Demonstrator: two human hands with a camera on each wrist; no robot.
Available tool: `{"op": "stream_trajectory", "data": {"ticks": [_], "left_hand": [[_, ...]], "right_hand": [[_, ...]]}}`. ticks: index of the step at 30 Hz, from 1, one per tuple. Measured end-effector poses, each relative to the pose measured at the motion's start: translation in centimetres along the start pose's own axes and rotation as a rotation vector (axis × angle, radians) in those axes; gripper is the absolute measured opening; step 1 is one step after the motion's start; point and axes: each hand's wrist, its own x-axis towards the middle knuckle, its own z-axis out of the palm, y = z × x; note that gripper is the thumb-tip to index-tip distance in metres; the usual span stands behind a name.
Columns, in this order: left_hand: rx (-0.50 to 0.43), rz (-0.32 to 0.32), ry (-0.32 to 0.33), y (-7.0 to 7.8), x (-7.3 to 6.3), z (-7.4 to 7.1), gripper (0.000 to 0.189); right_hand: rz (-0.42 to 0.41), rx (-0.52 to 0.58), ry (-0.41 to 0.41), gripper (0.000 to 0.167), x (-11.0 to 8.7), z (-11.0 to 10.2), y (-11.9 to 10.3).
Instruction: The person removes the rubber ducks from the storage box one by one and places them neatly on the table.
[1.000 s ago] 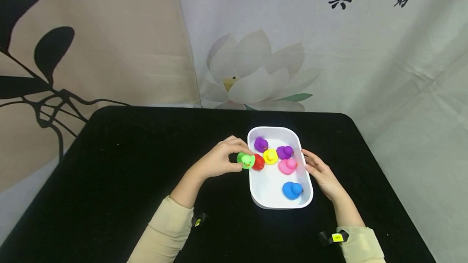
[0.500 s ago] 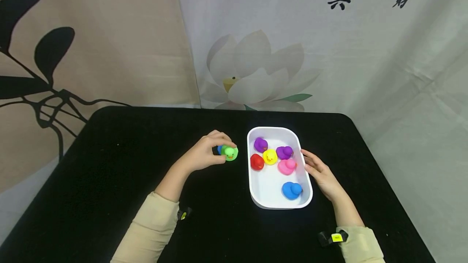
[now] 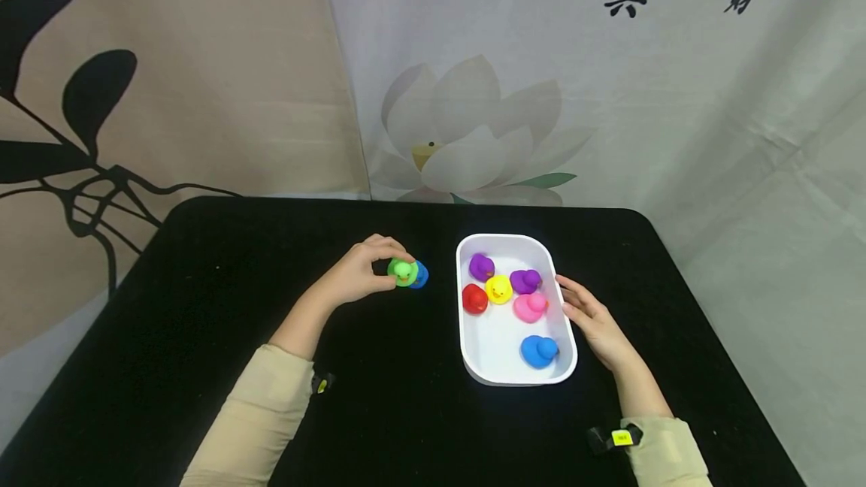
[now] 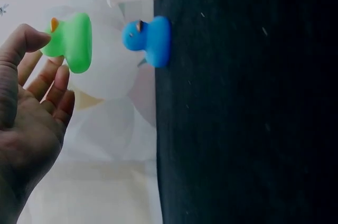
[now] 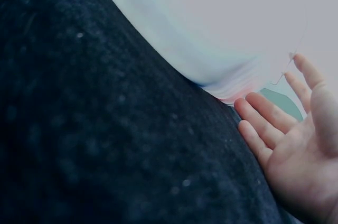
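My left hand (image 3: 356, 274) pinches a green rubber duck (image 3: 403, 272) by its head between thumb and fingers, raised above the black table. Just behind it, a blue rubber duck (image 4: 150, 40) stands on the table, partly hidden in the head view by the green one. To the right is a white tray (image 3: 473, 352) holding several ducks: two purple (image 3: 482, 267), one yellow (image 3: 499, 289), one red (image 3: 474, 299), one pink (image 3: 531, 307) and another blue duck (image 3: 539, 351). My right hand (image 3: 602, 328) rests at the tray's right wall, fingers extended against or close to it.
A black cloth covers the table (image 3: 203, 322). Behind it hangs a pale curtain (image 3: 541, 58) printed with a lotus and dark leaves. The tray's rim stands raised around its ducks.
My left hand has moved left from over the tray's left rim, carrying the green duck away and uncovering the red duck. The blue duck on the table has come into view. My right hand stays put.
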Motion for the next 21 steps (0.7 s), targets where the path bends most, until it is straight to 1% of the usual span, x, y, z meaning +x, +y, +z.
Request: {"op": "stream_trajectory", "data": {"ticks": [8,12,21], "left_hand": [[0.003,-0.085,-0.03,-1.6,-0.3,-0.6,0.037],[0.016,-0.107,-0.033,-2.1,-0.5,-0.8,0.037],[0.011,-0.155,-0.049,-3.3,-0.6,-1.0,0.037]], "right_hand": [[0.002,0.003,0.003,0.052,0.0,0.0,0.0],[0.006,-0.004,0.001,0.053,0.0,0.0,0.0],[0.0,-0.009,0.005,0.053,-0.1,0.0,-0.1]]}}
